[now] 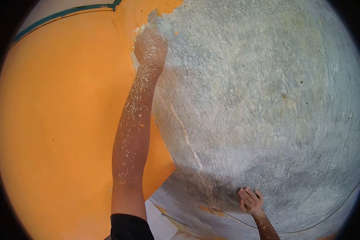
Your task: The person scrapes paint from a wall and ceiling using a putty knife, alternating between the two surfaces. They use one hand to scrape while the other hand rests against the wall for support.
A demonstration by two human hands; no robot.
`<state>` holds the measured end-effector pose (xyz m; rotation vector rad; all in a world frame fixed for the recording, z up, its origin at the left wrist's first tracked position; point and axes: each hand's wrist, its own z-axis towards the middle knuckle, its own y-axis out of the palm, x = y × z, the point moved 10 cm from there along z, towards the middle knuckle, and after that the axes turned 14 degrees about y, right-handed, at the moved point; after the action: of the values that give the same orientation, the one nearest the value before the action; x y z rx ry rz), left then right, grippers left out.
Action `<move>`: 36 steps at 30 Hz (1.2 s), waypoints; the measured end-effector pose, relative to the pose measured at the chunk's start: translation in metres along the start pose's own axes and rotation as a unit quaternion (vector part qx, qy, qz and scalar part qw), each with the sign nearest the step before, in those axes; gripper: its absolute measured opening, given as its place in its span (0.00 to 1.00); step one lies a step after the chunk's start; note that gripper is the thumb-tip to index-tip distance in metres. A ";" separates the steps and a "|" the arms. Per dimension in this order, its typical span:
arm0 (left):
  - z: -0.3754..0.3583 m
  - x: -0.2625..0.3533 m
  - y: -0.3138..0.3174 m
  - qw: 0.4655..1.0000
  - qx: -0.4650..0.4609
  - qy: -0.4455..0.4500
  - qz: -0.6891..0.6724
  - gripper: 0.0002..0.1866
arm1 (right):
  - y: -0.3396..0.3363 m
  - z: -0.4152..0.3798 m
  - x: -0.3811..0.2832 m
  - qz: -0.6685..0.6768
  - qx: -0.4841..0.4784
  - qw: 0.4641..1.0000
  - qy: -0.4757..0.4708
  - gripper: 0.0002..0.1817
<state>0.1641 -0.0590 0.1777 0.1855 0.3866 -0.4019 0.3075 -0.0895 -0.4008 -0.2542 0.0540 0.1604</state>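
Observation:
My left hand (151, 47), raised high near the corner, is closed round a scraper (152, 16). Its handle is hidden in my fist, and the small grey blade meets the ragged edge of the orange paint (139, 10). Curled paint bits cling beside the knuckles, and pale flakes cover my forearm. Low on the bare grey wall (244, 92), my right hand (252, 201) rests with its fingers spread against the surface and holds nothing. Specks of debris dot that wrist too.
An orange painted wall (60, 120) adjoins the grey one at the left. Teal trim (64, 14) runs along its top. A pale crack (187, 138) descends the grey wall. White floor tiles (162, 226) and an orange-brown patch (212, 210) show low down.

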 end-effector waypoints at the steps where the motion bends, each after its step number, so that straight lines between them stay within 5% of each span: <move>1: -0.001 0.008 0.000 1.000 0.012 0.023 -0.003 0.18 | 0.001 0.001 -0.001 -0.002 -0.002 1.000 0.002 0.17; 3: -0.011 0.030 -0.011 0.997 0.037 0.063 -0.008 0.19 | 0.002 -0.001 0.000 0.000 -0.008 1.000 0.003 0.17; 12: 0.022 0.018 -0.025 0.985 -0.169 0.017 0.026 0.19 | 0.002 0.000 0.005 0.036 -0.033 0.999 0.001 0.19; 15: 0.016 0.007 -0.024 0.996 -0.088 -0.025 0.023 0.18 | -0.001 0.000 -0.001 0.045 -0.042 0.998 -0.002 0.20; 18: 0.032 -0.008 -0.023 0.981 -0.184 -0.061 -0.003 0.19 | -0.002 -0.001 0.001 0.039 -0.051 0.998 -0.017 0.22; 21: 0.021 0.003 -0.020 0.992 -0.106 -0.016 0.062 0.19 | 0.004 -0.001 0.002 0.047 -0.049 0.998 -0.010 0.22; 30: 0.033 0.000 -0.022 0.968 -0.242 -0.064 -0.007 0.20 | -0.006 -0.007 -0.003 0.064 -0.021 0.997 -0.025 0.18; 33: 0.031 0.042 -0.025 0.992 -0.102 0.036 0.066 0.21 | -0.003 0.001 0.001 0.056 -0.014 0.998 -0.021 0.20; 36: 0.071 -0.014 0.017 0.984 -0.150 0.067 0.073 0.21 | -0.003 -0.008 -0.002 0.063 -0.041 0.997 -0.030 0.21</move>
<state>0.1822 -0.0562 0.2497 -0.0544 0.5566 -0.1832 0.3055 -0.0943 -0.4072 -0.3273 0.0039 0.2966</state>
